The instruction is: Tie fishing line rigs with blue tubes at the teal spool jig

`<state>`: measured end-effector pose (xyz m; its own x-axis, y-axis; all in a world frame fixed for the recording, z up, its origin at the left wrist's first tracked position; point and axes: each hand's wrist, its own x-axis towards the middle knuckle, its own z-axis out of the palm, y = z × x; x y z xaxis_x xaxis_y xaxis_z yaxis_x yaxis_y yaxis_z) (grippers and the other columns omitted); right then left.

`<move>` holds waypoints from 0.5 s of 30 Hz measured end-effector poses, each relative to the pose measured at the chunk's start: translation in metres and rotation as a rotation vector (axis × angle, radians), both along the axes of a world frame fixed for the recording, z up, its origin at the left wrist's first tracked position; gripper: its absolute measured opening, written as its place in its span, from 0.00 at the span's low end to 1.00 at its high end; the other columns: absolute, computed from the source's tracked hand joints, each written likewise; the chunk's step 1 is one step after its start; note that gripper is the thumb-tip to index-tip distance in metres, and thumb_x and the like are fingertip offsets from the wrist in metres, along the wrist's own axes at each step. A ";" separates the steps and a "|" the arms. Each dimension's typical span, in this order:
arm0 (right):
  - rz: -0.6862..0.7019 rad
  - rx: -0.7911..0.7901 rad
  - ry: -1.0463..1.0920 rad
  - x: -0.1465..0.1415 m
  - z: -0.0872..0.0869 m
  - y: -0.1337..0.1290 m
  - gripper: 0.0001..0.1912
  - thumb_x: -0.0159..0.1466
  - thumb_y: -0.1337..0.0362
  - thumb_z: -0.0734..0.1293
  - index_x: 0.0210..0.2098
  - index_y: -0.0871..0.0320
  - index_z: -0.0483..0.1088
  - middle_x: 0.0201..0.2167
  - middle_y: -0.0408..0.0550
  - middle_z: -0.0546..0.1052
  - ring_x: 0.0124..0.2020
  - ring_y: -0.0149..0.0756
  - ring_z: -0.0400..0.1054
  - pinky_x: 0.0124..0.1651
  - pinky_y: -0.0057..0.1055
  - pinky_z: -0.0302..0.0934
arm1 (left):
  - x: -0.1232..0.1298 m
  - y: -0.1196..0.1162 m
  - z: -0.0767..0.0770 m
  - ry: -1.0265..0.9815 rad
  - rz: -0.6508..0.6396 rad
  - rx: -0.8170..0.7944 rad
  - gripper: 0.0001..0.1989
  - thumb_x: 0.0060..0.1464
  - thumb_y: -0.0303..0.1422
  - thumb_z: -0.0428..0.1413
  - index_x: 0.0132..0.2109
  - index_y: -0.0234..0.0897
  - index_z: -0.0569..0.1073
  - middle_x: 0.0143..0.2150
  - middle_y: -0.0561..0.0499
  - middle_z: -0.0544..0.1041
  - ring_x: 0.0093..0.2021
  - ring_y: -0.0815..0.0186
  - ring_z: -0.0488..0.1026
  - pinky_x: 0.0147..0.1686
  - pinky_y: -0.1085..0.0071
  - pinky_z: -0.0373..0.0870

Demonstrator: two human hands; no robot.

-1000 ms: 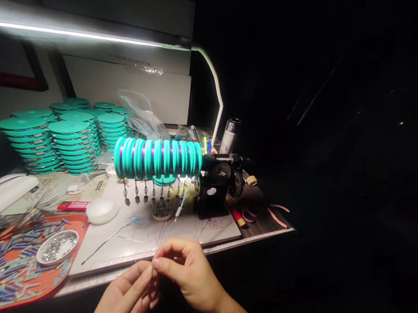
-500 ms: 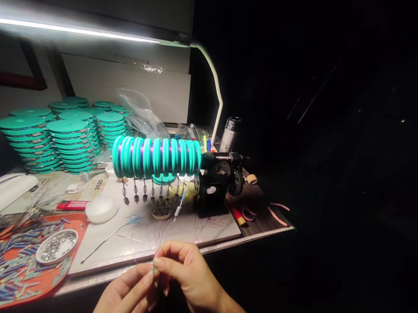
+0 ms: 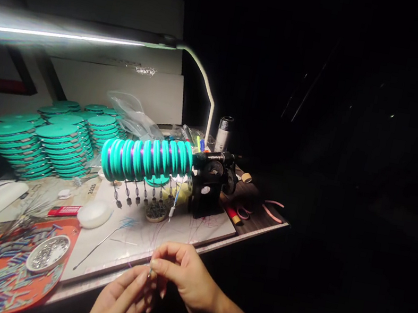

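My left hand [image 3: 123, 298] and my right hand [image 3: 185, 276] meet at the table's front edge, fingertips pinched around a tiny item between them, too small to name. Thin line runs up from the fingertips toward the row of teal spools [image 3: 147, 159], which is mounted on a black winding device [image 3: 207, 188]. Small dark weights [image 3: 128, 200] hang in a line under the spools. A small white piece on a blue-wrapped line [image 3: 172, 210] dangles at their right end.
Stacks of teal discs [image 3: 59, 143] stand at the back left. An orange tray [image 3: 8, 283] of small tubes holds a white dish [image 3: 48, 253]. A white round container [image 3: 94, 213], long hooked tool [image 3: 97, 249], lamp [image 3: 209, 86], spray can [image 3: 223, 135] and scissors [image 3: 242, 213] are around.
The whole scene has shifted slightly left in the view. Both hands stay together with fingertips pinched, and my left hand has tilted a little, showing a small shiny bit between the fingers.
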<state>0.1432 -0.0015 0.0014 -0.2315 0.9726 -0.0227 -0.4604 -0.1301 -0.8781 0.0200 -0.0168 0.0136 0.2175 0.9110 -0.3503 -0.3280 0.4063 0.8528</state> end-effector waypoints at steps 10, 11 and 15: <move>0.001 -0.040 0.021 0.000 0.001 0.000 0.19 0.46 0.54 0.73 0.23 0.63 0.66 0.15 0.38 0.67 0.15 0.22 0.57 0.18 0.21 0.52 | 0.002 0.001 0.000 -0.026 -0.030 -0.023 0.13 0.30 0.39 0.68 0.26 0.38 0.79 0.21 0.52 0.76 0.26 0.70 0.71 0.30 0.81 0.68; 0.002 -0.048 0.028 -0.001 0.001 0.000 0.19 0.46 0.54 0.73 0.23 0.63 0.66 0.15 0.38 0.67 0.15 0.23 0.57 0.18 0.21 0.52 | 0.002 0.000 0.000 -0.040 -0.023 -0.037 0.13 0.29 0.39 0.68 0.26 0.38 0.79 0.22 0.52 0.77 0.27 0.69 0.72 0.32 0.81 0.69; 0.003 -0.072 0.053 -0.002 0.001 -0.001 0.18 0.45 0.55 0.73 0.22 0.64 0.66 0.15 0.39 0.67 0.16 0.23 0.58 0.18 0.21 0.53 | 0.002 -0.001 -0.003 -0.066 0.008 -0.071 0.15 0.27 0.40 0.68 0.27 0.39 0.79 0.23 0.52 0.79 0.27 0.69 0.74 0.32 0.81 0.69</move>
<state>0.1411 -0.0028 0.0027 -0.2367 0.9683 -0.0799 -0.5052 -0.1929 -0.8412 0.0217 -0.0178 0.0108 0.2353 0.8863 -0.3988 -0.3861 0.4618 0.7986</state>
